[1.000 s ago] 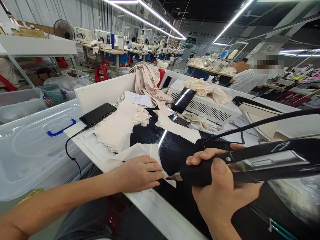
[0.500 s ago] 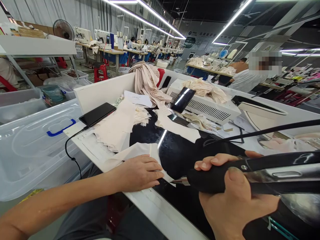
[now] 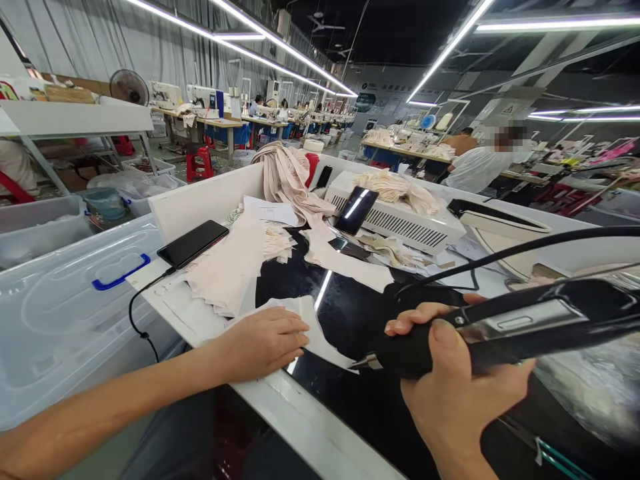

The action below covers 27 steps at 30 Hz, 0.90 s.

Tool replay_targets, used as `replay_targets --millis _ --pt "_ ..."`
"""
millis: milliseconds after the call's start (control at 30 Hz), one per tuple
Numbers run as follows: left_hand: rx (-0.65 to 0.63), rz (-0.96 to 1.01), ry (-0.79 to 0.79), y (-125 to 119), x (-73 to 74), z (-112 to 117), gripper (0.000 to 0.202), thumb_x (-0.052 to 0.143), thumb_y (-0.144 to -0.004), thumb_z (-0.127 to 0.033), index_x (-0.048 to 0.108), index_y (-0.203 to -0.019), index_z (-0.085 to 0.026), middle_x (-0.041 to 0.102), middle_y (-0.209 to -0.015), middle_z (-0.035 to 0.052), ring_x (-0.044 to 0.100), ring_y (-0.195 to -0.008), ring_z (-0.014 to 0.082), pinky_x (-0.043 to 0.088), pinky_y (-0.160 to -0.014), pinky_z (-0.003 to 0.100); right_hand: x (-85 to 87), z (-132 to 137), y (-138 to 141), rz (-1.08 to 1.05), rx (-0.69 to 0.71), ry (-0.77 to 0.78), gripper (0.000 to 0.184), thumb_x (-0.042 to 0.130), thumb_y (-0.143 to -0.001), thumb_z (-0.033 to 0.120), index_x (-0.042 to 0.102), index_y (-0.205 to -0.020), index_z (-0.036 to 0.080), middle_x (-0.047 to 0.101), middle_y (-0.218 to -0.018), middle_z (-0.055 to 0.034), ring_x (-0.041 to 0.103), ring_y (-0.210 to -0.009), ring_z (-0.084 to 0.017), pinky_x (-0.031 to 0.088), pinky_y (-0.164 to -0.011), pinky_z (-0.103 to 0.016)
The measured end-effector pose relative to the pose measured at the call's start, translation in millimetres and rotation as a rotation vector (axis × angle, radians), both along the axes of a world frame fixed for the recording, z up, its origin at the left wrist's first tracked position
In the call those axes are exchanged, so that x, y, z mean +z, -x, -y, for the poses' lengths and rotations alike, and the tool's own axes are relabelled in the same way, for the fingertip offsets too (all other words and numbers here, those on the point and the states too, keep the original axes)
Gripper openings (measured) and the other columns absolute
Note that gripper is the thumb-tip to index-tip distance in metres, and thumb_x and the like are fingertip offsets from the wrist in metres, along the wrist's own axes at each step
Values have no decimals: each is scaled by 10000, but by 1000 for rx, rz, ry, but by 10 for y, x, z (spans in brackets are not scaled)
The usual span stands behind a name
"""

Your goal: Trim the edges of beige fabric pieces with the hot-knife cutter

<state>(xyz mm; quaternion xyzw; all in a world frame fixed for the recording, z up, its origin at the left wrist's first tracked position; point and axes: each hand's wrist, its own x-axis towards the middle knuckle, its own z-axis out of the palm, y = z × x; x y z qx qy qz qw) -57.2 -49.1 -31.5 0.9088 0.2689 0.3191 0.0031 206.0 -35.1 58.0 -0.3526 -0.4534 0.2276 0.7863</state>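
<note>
My left hand (image 3: 263, 341) lies flat, fingers together and stretched, on a cream fabric piece (image 3: 320, 340) at the near edge of a glossy black work surface (image 3: 350, 307). My right hand (image 3: 450, 387) is wrapped round the black handle of a corded cutting tool (image 3: 500, 330). The tool's metal tip (image 3: 361, 363) rests at the fabric's right edge, a short way from my left fingertips. The tool's black cord (image 3: 525, 248) arcs away to the right.
A stack of cream fabric pieces (image 3: 230, 267) and a charging phone (image 3: 193, 243) lie at the left. A white ventilated box (image 3: 400, 223) with a second phone (image 3: 356, 209) and fabric stands behind. A clear lidded bin (image 3: 70, 300) sits left. A person works at the far right.
My left hand has slid slightly left on the fabric. The tool in my right hand pulled right, then tilted up a little. The view has shifted.
</note>
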Motion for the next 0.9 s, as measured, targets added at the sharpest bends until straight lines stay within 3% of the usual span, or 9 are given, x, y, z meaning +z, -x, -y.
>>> replay_targets --millis 133,267,367,500,567,667,800,900 --pt "42 -52 89 100 115 2 252 665 -1305 -158 898 -1400 -174 936 -1399 146 898 -1290 272 748 -1172 398 18 -167 -55 -21 -60 -17 584 1148 -741 466 734 -1127 324 775 -766 93 688 -528 -212 669 -531 -380" --pt "95 -157 159 -20 266 167 221 688 -1270 -139 884 -1182 -192 895 -1237 108 855 -1082 257 714 -1014 369 44 -262 -32 -56 -58 -29 623 1166 -718 461 684 -1087 321 771 -767 94 661 -536 -187 636 -550 -344" --pt "131 -197 278 -122 388 277 308 698 -1277 -178 831 -1000 -203 813 -1063 55 800 -904 215 643 -875 328 19 -261 0 -50 -32 -49 680 1202 -744 573 700 -1122 314 776 -798 94 676 -554 -185 649 -565 -350" --pt "102 -230 448 -151 531 196 323 697 -1288 -192 852 -1006 -209 805 -996 15 804 -837 190 565 -758 304 -40 -225 53 -8 19 -63 707 1195 -805 698 713 -1141 304 765 -802 97 673 -570 -175 655 -595 -350" --pt "91 -211 454 -147 570 55 262 711 -1291 -199 877 -1088 -205 840 -1058 26 842 -907 209 601 -809 305 -60 -213 83 0 40 -59 701 1179 -833 711 700 -1146 307 760 -796 102 673 -576 -171 651 -607 -342" --pt "-33 -177 404 -163 574 -214 77 835 -1258 -228 877 -1309 -189 892 -1293 85 890 -1188 271 683 -1070 354 -76 -196 125 -7 61 -51 715 1174 -856 693 683 -1213 316 780 -814 100 694 -582 -178 662 -618 -345" --pt "-267 -167 452 -217 537 -510 366 1002 -1169 -274 813 -1468 -181 877 -1552 160 799 -1565 342 624 -1363 459 -86 -164 170 -11 73 -55 708 1169 -865 732 717 -1197 299 777 -814 84 697 -582 -176 676 -608 -343" --pt "-312 -230 555 -243 544 -611 467 989 -1190 -350 775 -1574 -194 844 -1649 185 726 -1691 382 554 -1453 547 -91 -138 195 -9 84 -60 655 1162 -887 739 740 -1125 298 774 -818 81 692 -587 -167 677 -594 -329"
